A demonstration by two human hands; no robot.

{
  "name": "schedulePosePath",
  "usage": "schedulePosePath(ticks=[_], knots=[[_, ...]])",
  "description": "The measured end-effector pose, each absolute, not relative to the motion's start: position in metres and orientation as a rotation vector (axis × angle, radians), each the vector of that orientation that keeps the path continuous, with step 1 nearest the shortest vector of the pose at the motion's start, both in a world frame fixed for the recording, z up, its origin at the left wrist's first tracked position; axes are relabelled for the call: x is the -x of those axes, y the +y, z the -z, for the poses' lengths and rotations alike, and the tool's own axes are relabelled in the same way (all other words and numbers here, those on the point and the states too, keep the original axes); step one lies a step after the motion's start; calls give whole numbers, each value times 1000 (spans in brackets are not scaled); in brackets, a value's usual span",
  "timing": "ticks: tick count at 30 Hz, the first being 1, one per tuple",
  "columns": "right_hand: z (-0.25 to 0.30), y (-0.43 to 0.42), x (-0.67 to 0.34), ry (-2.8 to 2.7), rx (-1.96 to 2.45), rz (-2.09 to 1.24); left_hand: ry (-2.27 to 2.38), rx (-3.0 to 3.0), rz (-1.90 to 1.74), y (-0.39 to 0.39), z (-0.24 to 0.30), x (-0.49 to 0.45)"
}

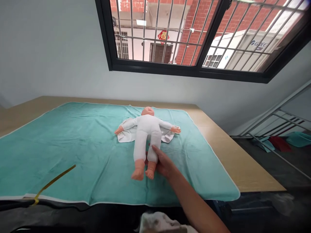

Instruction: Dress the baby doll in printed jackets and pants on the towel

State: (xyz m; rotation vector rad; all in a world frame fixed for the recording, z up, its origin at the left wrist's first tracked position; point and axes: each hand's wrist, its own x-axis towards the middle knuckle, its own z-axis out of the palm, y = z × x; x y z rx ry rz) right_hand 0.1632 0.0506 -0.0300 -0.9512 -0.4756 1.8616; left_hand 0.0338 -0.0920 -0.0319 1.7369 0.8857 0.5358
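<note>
A baby doll (148, 124) with a white cloth body lies on its back, head toward the wall and feet toward me. Its arms are spread out to both sides. Beneath its back and arms a white garment (127, 135) is laid out, largely covered by the doll. My right hand (161, 161) is closed around the doll's lower leg on the right side, thumb on top; the other fingers are mostly hidden under the leg. My left hand does not appear in the picture.
A teal blanket (73, 139) with pale edging covers most of the wooden table (233, 158). A yellow strap (57, 178) lies near the front left edge. Behind stands a wall with a barred window (155, 66); a metal frame (279, 111) is at right.
</note>
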Motion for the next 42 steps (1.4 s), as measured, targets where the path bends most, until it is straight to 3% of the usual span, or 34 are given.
schedulePosePath(ticks=[7, 12, 19, 23, 26, 28, 30, 35, 39, 42], knots=[[4, -12, -191, -908, 1174, -1406, 973, -1571, -782, -35, -37, -9], [-15, -23, -202, -972, 942, -1723, 919, -1685, -723, 10, -69, -10], [-30, 29, -212, -934, 833, -1642, 1143, -2015, -620, 65, -83, 21], [-31, 43, -219, -953, 731, -1637, 947, -2000, -532, 84, -89, 40], [-36, 46, -225, -1287, 767, -1708, 876, -1986, -584, 85, -90, 47], [-47, 46, -226, -1691, 912, -1561, 864, -2024, -643, 82, -92, 49], [-62, 45, -225, -1997, 1081, -1195, 859, -2113, -661, 77, -96, 48], [-108, 39, -219, -2226, 1204, -415, 970, -2508, -729, 71, -114, 43], [-142, 33, -222, -2252, 1161, -211, 1053, -2879, -826, 71, -134, 50], [-148, 34, -225, -2146, 1194, -349, 1308, -2726, -1026, 70, -142, 57]])
